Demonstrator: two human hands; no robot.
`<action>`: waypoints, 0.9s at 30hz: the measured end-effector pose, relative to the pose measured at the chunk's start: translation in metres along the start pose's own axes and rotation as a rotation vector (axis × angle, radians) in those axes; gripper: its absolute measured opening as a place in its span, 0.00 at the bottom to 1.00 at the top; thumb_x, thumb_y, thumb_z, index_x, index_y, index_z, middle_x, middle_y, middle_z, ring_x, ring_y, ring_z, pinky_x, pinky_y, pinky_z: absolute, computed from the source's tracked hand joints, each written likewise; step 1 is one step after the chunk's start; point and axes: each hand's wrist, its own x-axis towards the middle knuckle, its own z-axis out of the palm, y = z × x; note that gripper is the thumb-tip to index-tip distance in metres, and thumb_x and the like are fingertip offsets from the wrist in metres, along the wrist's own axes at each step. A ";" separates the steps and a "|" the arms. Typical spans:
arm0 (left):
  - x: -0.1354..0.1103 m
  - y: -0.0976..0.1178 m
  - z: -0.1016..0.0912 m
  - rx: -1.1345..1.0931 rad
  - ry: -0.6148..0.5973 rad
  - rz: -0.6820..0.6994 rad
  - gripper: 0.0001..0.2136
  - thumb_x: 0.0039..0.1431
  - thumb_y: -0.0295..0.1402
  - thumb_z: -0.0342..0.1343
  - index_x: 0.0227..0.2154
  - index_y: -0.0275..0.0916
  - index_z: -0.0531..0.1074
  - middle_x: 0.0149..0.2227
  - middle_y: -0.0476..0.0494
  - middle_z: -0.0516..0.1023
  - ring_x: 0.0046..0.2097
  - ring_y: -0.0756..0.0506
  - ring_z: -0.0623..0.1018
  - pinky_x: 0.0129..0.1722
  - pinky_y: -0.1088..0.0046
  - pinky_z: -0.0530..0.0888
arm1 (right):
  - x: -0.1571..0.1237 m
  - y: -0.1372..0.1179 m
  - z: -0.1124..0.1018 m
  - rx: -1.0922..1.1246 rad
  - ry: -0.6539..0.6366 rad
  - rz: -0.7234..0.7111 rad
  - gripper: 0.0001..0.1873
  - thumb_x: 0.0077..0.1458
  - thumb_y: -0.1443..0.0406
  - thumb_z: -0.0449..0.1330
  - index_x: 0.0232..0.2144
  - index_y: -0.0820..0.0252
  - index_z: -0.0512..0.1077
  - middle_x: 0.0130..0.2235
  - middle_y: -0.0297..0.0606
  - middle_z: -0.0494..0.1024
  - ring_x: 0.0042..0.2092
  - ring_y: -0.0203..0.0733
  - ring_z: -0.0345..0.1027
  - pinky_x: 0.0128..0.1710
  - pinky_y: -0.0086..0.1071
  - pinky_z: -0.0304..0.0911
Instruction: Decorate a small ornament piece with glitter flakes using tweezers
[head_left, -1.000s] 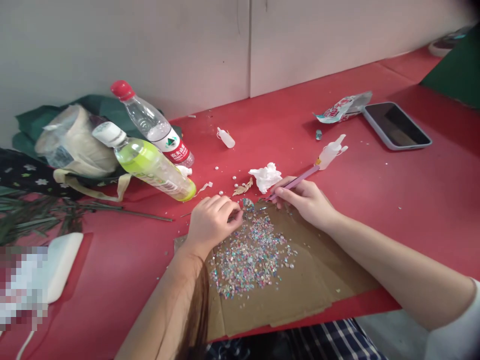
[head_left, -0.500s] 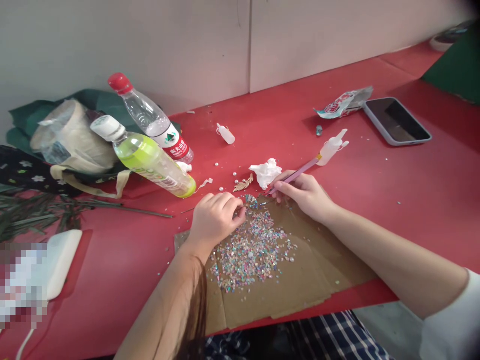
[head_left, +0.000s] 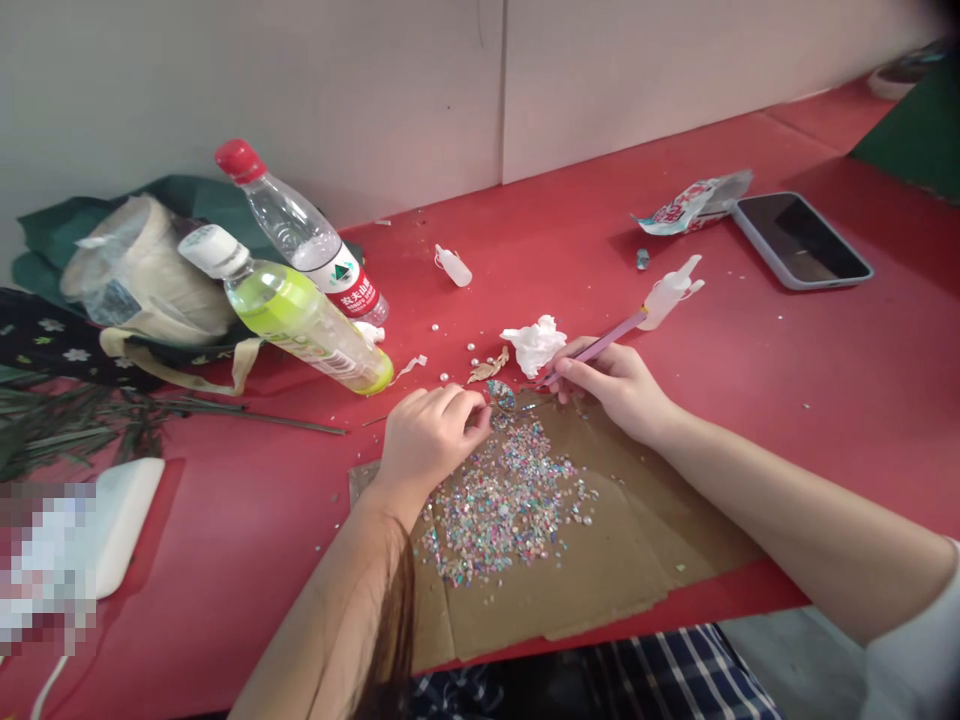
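Observation:
My left hand [head_left: 433, 435] is closed in a pinch at the far side of the cardboard. Its fingers grip a small leaf-shaped ornament [head_left: 501, 396] covered in glittering stones; a thin dark wire shows on both sides of the fingers. In my right hand [head_left: 611, 385] are pink tweezers [head_left: 600, 345], held like a pen, their tips pointing left toward the ornament. Whether the tips hold a stone is too small to tell. Below both hands, many loose rhinestones [head_left: 502, 510] lie spread over the brown cardboard [head_left: 607, 580].
Crumpled white tissue [head_left: 536, 345], a gold leaf piece [head_left: 489, 366] and loose pearls lie beyond the hands. Small squeeze bottles [head_left: 664, 298], a phone [head_left: 801, 240] and a torn wrapper [head_left: 694, 205] are farther off. Two drink bottles [head_left: 300, 325] lean on a bag at left.
The stone-covered ornament has tipped up and shows more of its face beside my left fingers. My right hand and the tweezers have shifted very slightly right in the picture.

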 end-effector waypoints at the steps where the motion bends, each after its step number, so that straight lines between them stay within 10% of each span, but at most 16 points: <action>1: 0.000 0.000 0.000 0.000 -0.002 0.003 0.08 0.66 0.29 0.56 0.30 0.42 0.70 0.24 0.53 0.77 0.26 0.49 0.75 0.28 0.68 0.68 | 0.000 0.000 0.000 -0.001 0.000 -0.001 0.18 0.59 0.51 0.66 0.29 0.60 0.75 0.29 0.36 0.77 0.27 0.34 0.68 0.28 0.33 0.63; 27: -0.003 0.008 0.001 -0.053 -0.073 -0.002 0.07 0.68 0.31 0.56 0.32 0.41 0.74 0.28 0.52 0.79 0.31 0.49 0.78 0.31 0.69 0.70 | -0.005 0.004 -0.003 -0.080 0.017 0.027 0.21 0.58 0.45 0.68 0.29 0.56 0.78 0.27 0.36 0.78 0.26 0.37 0.69 0.25 0.33 0.63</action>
